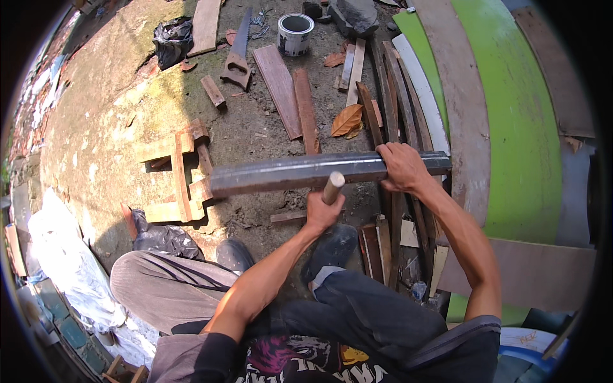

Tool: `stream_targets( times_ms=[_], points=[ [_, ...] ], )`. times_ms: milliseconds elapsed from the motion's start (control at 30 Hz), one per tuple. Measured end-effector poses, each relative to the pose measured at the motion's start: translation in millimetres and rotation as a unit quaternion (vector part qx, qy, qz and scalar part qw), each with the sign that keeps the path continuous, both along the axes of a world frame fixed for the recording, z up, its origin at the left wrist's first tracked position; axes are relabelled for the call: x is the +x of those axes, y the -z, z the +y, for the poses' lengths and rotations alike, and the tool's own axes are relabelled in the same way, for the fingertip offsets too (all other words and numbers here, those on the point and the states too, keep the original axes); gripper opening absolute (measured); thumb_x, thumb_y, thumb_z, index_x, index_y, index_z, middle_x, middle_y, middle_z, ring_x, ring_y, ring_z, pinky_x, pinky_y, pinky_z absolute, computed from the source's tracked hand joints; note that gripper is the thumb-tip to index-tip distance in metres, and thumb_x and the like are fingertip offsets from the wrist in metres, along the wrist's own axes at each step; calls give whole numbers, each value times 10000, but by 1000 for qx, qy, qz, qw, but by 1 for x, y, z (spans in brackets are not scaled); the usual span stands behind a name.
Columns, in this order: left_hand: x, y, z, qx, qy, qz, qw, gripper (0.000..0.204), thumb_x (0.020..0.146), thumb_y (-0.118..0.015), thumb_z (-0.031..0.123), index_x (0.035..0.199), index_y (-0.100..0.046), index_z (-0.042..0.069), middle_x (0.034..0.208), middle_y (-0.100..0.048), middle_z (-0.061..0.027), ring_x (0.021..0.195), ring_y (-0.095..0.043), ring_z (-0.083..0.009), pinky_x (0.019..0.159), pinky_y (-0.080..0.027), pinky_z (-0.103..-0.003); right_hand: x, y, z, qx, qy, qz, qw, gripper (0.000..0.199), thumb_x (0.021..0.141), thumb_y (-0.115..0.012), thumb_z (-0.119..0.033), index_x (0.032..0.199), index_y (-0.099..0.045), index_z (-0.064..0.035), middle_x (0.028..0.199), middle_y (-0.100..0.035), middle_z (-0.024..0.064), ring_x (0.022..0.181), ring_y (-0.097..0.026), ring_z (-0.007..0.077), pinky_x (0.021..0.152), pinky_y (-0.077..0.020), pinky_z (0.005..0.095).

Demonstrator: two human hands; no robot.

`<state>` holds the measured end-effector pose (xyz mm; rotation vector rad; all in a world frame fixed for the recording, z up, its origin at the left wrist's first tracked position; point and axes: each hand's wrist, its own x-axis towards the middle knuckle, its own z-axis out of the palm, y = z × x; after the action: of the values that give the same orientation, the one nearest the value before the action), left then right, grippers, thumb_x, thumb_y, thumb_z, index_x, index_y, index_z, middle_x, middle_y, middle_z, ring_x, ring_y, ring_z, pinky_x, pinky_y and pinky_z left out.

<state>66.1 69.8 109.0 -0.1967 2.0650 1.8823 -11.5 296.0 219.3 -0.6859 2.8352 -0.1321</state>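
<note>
A long, dark grey wooden beam (287,171) lies crosswise in front of me, its left end near a small frame of nailed wood pieces (179,172). My right hand (403,167) is wrapped over the beam near its right end. Just below the beam's middle, my left hand (323,209) is closed round a wooden handle (333,188) whose round end points up. Whatever the handle belongs to is hidden by the hand. Partly under the beam runs a reddish-brown wood strip (305,105).
A handsaw (238,54), a paint can (295,35), a brown plank (278,89) and a short wood block (212,91) lie farther off. Long boards, including a green sheet (511,115), are along the right. A black plastic bag (167,241) sits by my left knee.
</note>
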Motion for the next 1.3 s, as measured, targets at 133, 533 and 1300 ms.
stream_targets(
  times_ms=[133, 533, 1300],
  points=[
    [2, 0, 2, 39, -23, 65, 997, 238, 800, -708, 137, 686, -576, -25, 552, -540, -58, 558, -510, -81, 526, -441, -336, -3, -16, 12, -16, 103, 0, 995, 472, 644, -777, -218, 992, -537, -9, 897, -643, 200, 863, -649, 396, 768, -527, 488],
    [5, 13, -5, 6, 1, 127, 992, 149, 807, -692, 103, 721, -605, 19, 584, -573, -104, 531, -613, -179, 548, -470, -340, -14, -19, -4, 78, 6, -16, 997, 587, 581, -840, -218, 1048, -539, -29, 943, -619, 144, 931, -637, 331, 832, -507, 425],
    [8, 25, -3, -10, -42, 273, 961, 189, 677, -781, 61, 777, -621, 39, 653, -609, -110, 601, -643, -285, 581, -490, -374, 9, -46, -10, -7, 129, -85, 988, 530, 665, -761, -187, 1101, -538, 14, 960, -647, 220, 884, -651, 408, 784, -520, 485]
  ],
)
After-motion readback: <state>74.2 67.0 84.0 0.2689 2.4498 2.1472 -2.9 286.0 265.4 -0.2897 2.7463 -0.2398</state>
